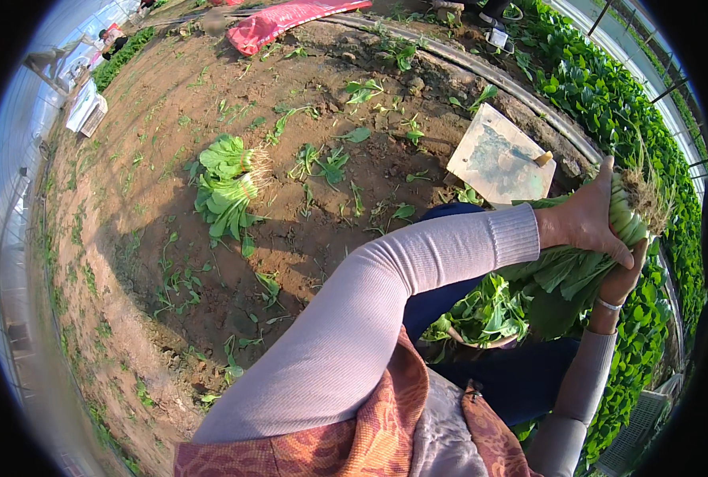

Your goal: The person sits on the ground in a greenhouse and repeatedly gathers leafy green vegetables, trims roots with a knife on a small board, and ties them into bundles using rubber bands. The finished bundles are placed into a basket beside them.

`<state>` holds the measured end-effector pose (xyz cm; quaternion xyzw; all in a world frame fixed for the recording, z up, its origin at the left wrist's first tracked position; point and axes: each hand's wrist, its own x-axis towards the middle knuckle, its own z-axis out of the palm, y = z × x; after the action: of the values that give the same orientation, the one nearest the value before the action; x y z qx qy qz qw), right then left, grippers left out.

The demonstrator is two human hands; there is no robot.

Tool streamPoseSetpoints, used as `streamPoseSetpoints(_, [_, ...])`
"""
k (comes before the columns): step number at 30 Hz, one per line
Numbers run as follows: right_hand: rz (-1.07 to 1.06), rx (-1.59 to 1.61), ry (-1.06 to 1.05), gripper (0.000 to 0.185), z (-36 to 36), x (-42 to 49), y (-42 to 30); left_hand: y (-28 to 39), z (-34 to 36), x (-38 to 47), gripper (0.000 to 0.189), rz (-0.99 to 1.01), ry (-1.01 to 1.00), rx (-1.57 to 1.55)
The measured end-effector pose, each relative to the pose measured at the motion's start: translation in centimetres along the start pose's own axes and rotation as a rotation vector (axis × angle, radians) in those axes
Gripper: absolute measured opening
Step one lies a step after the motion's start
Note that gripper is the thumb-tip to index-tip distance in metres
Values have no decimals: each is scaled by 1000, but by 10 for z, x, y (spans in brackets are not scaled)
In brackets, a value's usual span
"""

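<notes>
A bunch of leafy greens is held between both hands, its pale stems gathered and its soil-covered roots pointing to the upper right. My left hand lies across the stems with the thumb spread toward me. From below, my right hand, with a bracelet at the wrist, supports the same bunch; its fingers are partly hidden. The dark green leaves hang down toward my knees. Under them, between my legs, a round container holds loose greens. Two bundles of greens tied with orange bands rest on the soil to the left.
A worn square board with a small brown piece on it stands beyond my knee. A pink sack lies farther off, near a long pipe. Dense green crops line the right. A crate sits lower right.
</notes>
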<state>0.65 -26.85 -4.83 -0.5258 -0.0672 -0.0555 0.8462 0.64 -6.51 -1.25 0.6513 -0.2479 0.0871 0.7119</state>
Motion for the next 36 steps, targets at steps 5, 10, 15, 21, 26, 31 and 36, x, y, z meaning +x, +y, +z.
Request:
streamPoseSetpoints(5, [71, -52, 97, 57, 29, -16, -9, 8, -17, -5, 142, 10, -3, 26])
streamPoseSetpoints(10, [-359, -395, -55, 56, 56, 3, -14, 27, -54, -6, 119, 20, 148, 98])
streamPoseSetpoints(15, [-192, -492, 234, 42, 31, 17, -32, 46, -142, -19, 82, 524, 619, 92])
streamPoseSetpoints(21, [-135, -618, -151, 37, -1, -16, -35, 49, -297, -163, 88, -124, 773, 1238])
streamPoseSetpoints(26, [-106, -754, -204, 27, -9, -27, -29, 25, -358, -311, 106, -1026, 281, 1602])
streamPoseSetpoints(31, [50, -861, -248, 26, -25, -16, -11, 0, -390, -402, 125, -1402, 56, 1573])
streamPoseSetpoints(36, [131, -969, -325, 25, -44, -14, 6, -20, -389, -472, 117, -1658, 119, 1407])
